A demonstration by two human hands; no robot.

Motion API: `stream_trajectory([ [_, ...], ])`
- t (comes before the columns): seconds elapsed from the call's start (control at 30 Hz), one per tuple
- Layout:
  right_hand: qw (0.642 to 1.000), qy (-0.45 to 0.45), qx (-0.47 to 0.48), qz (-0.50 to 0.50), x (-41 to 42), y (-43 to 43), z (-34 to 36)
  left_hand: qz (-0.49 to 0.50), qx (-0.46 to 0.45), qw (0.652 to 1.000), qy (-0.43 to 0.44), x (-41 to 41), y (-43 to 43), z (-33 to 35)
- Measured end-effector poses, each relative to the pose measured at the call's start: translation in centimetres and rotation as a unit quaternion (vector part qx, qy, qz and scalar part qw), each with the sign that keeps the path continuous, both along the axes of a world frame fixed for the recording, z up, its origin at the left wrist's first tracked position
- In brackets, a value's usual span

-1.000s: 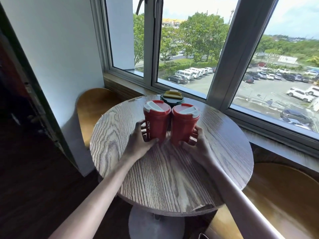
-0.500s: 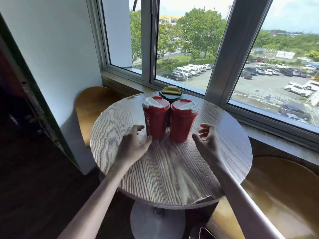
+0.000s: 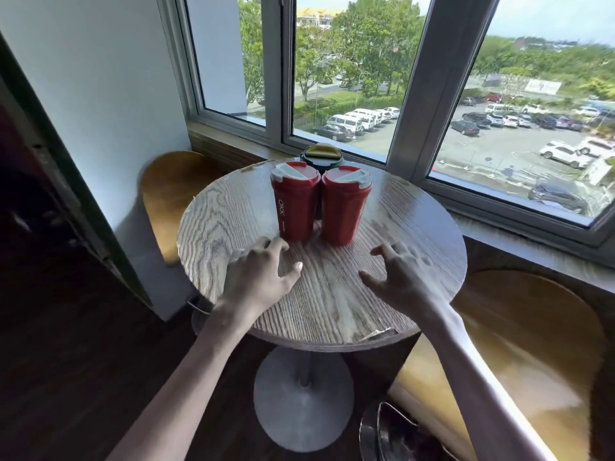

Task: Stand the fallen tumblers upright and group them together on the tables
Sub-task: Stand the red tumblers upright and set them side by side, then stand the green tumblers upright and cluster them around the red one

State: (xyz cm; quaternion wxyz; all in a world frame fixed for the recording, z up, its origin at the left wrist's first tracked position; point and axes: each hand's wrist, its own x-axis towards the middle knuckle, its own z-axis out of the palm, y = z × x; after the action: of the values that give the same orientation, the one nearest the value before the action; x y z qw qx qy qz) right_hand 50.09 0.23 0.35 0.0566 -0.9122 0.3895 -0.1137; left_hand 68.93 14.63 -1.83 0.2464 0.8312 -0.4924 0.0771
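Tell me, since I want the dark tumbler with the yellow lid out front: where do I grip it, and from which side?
Likely the rim just under its lid, from above. The dark tumbler stands upright behind the left red tumbler and right red tumbler, which hide its body; only its top is free.

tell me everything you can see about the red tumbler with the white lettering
The lettered red tumbler stands upright on the wooden table, left of the other red tumbler, lids almost meeting. Its matte-looking body tapers toward the base and carries vertical white letters. A red lid with a pale grey flip tab caps it. A dark green tumbler stands behind. The left hand lies near its base; contact is unclear.
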Motion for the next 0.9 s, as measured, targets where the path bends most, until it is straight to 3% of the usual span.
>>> stream_trajectory([
  [0.3,0.992,-0.036,0.014,0.120,-1.7,4.7,0.2,0.120,-0.042,0.992,0.009,-5.7,8.2,-1.3],
  [0.5,0.964,-0.063,0.032,0.257,-0.8,12.0,-0.9,0.246,-0.035,0.968,0.024,-10.3,18.2,-3.5],
  [0.77,0.883,-0.001,0.041,0.467,4.7,26.9,-5.2,0.452,-0.007,0.890,0.052,-14.1,35.5,-7.8],
  [0.9,0.836,0.047,0.054,0.544,6.7,35.5,-7.9,0.532,-0.053,0.839,0.099,-16.3,44.2,-11.6],
])
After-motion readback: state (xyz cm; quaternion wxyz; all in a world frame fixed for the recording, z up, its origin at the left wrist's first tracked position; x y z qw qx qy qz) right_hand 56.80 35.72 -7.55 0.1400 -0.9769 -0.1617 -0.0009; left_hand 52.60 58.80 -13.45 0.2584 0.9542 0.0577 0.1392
